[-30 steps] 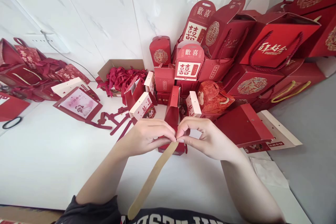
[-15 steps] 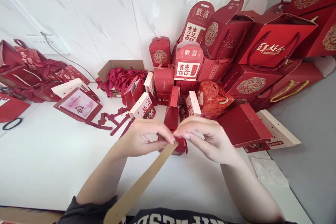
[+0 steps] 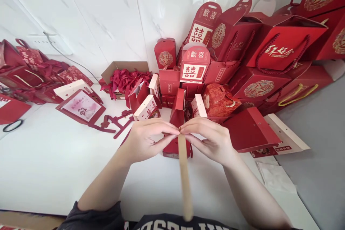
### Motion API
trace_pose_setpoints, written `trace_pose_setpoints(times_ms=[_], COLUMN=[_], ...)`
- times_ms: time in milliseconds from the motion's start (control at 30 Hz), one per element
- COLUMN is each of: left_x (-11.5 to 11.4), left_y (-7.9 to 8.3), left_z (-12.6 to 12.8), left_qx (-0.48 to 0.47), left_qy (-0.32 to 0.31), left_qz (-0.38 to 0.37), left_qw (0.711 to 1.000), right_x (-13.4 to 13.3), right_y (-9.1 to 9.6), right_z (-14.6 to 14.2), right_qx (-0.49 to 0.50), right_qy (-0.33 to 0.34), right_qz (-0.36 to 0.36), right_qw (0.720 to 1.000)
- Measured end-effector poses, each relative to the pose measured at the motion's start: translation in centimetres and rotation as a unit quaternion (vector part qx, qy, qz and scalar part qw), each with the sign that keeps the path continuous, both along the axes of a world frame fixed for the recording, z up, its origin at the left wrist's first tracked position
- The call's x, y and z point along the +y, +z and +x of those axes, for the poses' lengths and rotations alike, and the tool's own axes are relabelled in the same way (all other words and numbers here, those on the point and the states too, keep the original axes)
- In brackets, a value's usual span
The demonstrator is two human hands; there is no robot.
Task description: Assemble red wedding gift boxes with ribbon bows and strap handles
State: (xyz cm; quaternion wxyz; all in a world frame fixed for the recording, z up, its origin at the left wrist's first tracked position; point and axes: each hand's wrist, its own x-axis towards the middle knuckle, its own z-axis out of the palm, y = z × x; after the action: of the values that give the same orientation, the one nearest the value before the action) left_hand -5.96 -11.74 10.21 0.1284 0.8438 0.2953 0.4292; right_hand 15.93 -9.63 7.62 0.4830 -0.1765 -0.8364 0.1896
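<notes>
A long tan strap (image 3: 183, 172) hangs from my fingertips toward the front of the white table, its rounded lower end near my shirt. My left hand (image 3: 147, 138) pinches the upper end from the left, thumb against forefinger. From the right, my right hand (image 3: 208, 136) pinches the same end, and the fingertips of both hands meet there. A small detail between the fingertips is too hidden to make out. Behind and below the hands stands a small red gift box (image 3: 171, 147), partly covered by them.
Red gift boxes (image 3: 265, 86) are stacked at the right and back. A carton (image 3: 107, 73) holds dark red ribbons (image 3: 130, 81). Dark red straps (image 3: 120, 125) lie beside a picture box (image 3: 81, 106). Black scissor handles (image 3: 13, 125) show far left. White tissue (image 3: 275, 176) lies right.
The tan strap has swung from slanting left to hanging nearly straight down. Both hands have risen slightly, with their fingertips now closer together at its upper end.
</notes>
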Motion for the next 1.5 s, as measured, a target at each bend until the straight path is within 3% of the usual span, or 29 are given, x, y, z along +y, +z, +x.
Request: trace_pose_setpoints(times_ms=[100,200,267,333,433,533,667,900,1067,1167,1300,1500], left_x=[-0.1,0.3,1.1,2.3,4.1,5.1,5.2,3.0,1.7,1.5,1.1,-0.1], left_y=[0.2,0.5,0.3,-0.1,-1.0,-1.4,-0.8,1.3,1.9,1.5,0.8,1.2], left_z=[-0.2,-0.9,-1.9,-3.2,-5.2,-6.4,-6.9,-6.1,-4.3,-3.9,-3.1,-0.9], left_qx=[0.012,0.024,0.052,0.110,0.203,0.245,0.216,-0.052,-0.216,-0.262,-0.243,-0.074], left_qy=[0.004,0.119,0.260,0.379,0.434,0.407,0.403,0.417,0.322,0.272,0.222,0.119], left_qz=[-0.031,-0.047,-0.065,-0.102,-0.195,-0.264,-0.249,-0.179,-0.150,-0.150,-0.107,0.044], left_qw=[0.999,0.992,0.962,0.913,0.856,0.839,0.854,0.890,0.909,0.914,0.938,0.989], right_x=[0.1,0.1,0.1,0.1,0.0,0.0,0.1,-0.4,-1.0,-1.2,-1.4,-1.7], right_y=[-0.1,-0.1,-0.1,-0.1,-0.1,0.0,0.1,0.1,0.2,0.3,0.4,-0.1], right_z=[-0.1,0.0,0.0,0.1,0.1,0.1,0.1,-0.1,-0.3,-0.3,-0.6,-1.1], right_qx=[0.007,0.017,0.026,0.037,0.036,0.028,0.016,0.021,0.023,0.023,0.009,0.000], right_qy=[-0.011,-0.035,-0.039,-0.035,-0.028,-0.023,-0.026,-0.014,0.005,0.016,0.002,-0.038], right_qz=[-0.011,-0.023,-0.027,-0.026,-0.027,-0.023,-0.023,-0.010,0.014,0.040,0.090,0.164], right_qw=[1.000,0.999,0.999,0.998,0.999,0.999,0.999,1.000,1.000,0.999,0.996,0.986])
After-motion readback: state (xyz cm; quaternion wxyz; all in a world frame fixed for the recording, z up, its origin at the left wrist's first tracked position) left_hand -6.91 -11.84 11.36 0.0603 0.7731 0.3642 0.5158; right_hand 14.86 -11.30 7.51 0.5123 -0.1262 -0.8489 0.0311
